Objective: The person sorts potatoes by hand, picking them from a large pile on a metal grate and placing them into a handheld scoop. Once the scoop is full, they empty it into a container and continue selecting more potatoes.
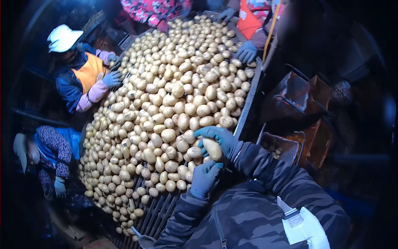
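Note:
Potatoes [168, 135] are heaped over a slatted table. My right hand [222, 139], in a blue-green glove, is wrapped round a large oblong potato [212, 150] above the near right side of the heap. Just below it is my left hand [204, 179], in a grey-blue glove, its fingers pressed together beside the potato's lower end. Whatever those fingers may hold is too small or hidden to tell.
Co-workers stand at the left and far sides; a gloved hand [247, 52] rests at the far right edge. Dark slats [159, 211] show near my left sleeve, with a scoop [146, 241] at their lower end. Crates [282, 143] stand right of the table's metal edge [250, 99].

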A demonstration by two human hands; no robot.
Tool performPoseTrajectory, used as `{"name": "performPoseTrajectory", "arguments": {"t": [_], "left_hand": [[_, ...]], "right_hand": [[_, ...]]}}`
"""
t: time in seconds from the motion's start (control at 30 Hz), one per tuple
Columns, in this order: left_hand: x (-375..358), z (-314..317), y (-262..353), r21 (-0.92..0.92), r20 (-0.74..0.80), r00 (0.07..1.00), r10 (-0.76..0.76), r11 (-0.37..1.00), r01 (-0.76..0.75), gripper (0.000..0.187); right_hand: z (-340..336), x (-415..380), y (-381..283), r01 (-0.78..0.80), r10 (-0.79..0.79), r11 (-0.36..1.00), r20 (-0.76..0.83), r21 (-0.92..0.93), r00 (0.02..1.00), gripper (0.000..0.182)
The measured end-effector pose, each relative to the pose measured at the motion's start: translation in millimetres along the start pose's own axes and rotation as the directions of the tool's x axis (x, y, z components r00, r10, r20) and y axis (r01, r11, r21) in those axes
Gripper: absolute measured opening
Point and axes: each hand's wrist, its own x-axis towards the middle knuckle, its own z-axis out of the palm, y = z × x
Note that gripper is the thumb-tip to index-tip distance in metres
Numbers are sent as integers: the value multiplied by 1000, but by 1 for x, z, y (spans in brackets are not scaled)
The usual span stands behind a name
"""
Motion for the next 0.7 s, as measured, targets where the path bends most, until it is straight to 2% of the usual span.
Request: {"name": "performPoseTrajectory", "arguments": {"t": [0.03,0.07,0.1,0.13,0.17,0.2,0.23,0.27,0.3,0.33,0.37,0.4,0.43,0.53,0.57,0.6,0.67,0.7], "left_hand": [[-2,0,-8,228,39,986,164,959,-168,16],[-6,1,-16,388,46,977,210,897,-212,16],[-12,3,-24,532,63,964,257,809,-250,17],[-15,11,-22,656,92,948,304,698,-287,18],[-23,23,-17,560,95,947,308,770,-307,25],[-26,21,-38,635,180,918,353,671,-383,30],[-29,28,-35,662,219,943,251,672,-332,35],[-34,37,-29,699,245,959,144,659,-278,40],[-36,47,-30,639,217,971,99,737,-218,48],[-35,50,-26,670,247,968,41,714,-201,39],[-33,55,-26,633,253,965,68,743,-218,31],[-33,58,-27,595,251,963,95,770,-230,27],[-27,52,-44,524,260,955,146,809,-266,28],[-26,48,-33,359,306,928,212,877,-319,25],[-18,36,-40,366,342,916,211,868,-337,26],[-13,22,-52,412,307,926,220,846,-338,26],[-8,2,-63,406,251,935,250,850,-336,26],[-5,-9,-67,418,235,931,280,835,-357,27]], "right_hand": [[-2,-10,5,14,-13,995,9,-101,1000,34],[-7,-22,8,25,-24,979,11,-200,1000,33],[-13,-36,3,-71,71,997,70,-1,995,33],[-12,-51,11,185,-170,896,74,-403,983,33],[-20,-58,17,196,-183,952,74,-234,980,32],[-31,-64,20,213,-209,975,66,-57,976,32],[-30,-80,11,158,-155,982,-34,107,987,30],[-36,-90,11,201,-186,973,-137,110,973,27],[-55,-92,22,315,-306,949,-183,24,934,28],[-79,-87,35,416,-422,906,-212,-73,882,29],[-101,-90,44,465,-477,878,-276,-113,834,29],[-111,-108,42,403,-418,907,-390,-125,820,26],[-134,-121,46,454,-471,878,-437,-151,766,25],[-196,-191,42,540,-566,802,-614,-255,550,22],[-225,-213,41,579,-648,724,-657,-375,385,19],[-252,-233,38,588,-712,640,-670,-494,211,16],[-274,-290,21,593,-650,654,-750,-469,124,14],[-316,-308,20,570,-678,602,-735,-559,-6,13]]}}
